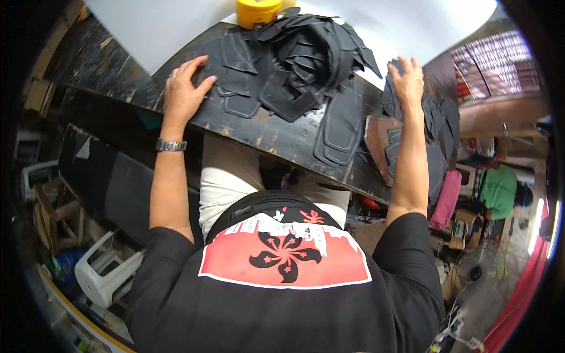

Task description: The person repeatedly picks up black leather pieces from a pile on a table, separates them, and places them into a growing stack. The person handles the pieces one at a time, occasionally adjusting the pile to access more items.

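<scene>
A big heap of flat black cut pieces (306, 62), some with pale lines along their edges, lies in the middle of the dark worktable (132, 73). My left hand (183, 94), a metal watch on its wrist, is at the heap's left side with thumb and fingers apart and nothing visible in it. Near it lie smaller pieces (241, 105) with rounded ends. Long rounded pieces (341, 120) overlap at the table's front edge. My right hand (407, 82) is over a second pile of black pieces (435, 120) at the right, fingers spread; whether its fingertips touch the pile I cannot tell.
A yellow tub (257, 13) stands behind the heap, by large white sheets (170, 29). Beneath my right forearm is a brownish flat plate (376, 138). White plastic stools (109, 270) stand at the lower left. A green cloth (498, 191) and boxes are at the right.
</scene>
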Available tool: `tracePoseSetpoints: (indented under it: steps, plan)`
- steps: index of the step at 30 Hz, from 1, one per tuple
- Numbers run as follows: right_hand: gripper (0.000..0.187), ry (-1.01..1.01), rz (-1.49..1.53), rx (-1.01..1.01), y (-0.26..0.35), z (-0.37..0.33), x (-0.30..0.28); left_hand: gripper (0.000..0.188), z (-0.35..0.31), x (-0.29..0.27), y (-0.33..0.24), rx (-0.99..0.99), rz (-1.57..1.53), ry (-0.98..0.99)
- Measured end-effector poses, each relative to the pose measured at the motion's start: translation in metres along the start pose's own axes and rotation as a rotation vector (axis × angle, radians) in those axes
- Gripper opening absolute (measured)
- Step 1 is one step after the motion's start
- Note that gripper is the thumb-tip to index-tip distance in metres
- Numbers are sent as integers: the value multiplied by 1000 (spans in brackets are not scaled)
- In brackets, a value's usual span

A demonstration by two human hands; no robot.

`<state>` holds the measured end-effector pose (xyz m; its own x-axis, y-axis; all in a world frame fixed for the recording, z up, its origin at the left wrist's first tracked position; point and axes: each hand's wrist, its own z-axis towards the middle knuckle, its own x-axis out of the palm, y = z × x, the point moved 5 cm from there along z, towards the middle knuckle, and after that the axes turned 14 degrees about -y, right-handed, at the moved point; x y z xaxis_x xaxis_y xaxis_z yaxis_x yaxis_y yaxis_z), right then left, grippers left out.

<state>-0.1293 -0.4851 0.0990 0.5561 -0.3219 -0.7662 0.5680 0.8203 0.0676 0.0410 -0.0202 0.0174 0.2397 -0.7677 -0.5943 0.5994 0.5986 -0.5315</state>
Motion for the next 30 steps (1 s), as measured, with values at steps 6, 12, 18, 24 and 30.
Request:
tracePoseSetpoints:
  steps: [6, 12, 18, 24, 30]
  plan:
    - [17, -31, 966, -589, 206, -62, -50, 61, 1, -1, -2, -57, 14, 23]
    - [32, 241, 629, -676, 311, -99, 3, 63, 1, -3, -1, -80, -28, 9]
    - [19, 93, 515, -746, 328, -109, 28, 57, 3, 0, 1, -41, -70, 10]
    - [17, 159, 794, -500, 307, -84, 22, 49, 3, 1, 5, -46, -100, 30]
    - [25, 798, 1457, 247, 188, -94, -40, 44, 2, 2, 11, -84, -199, 61]
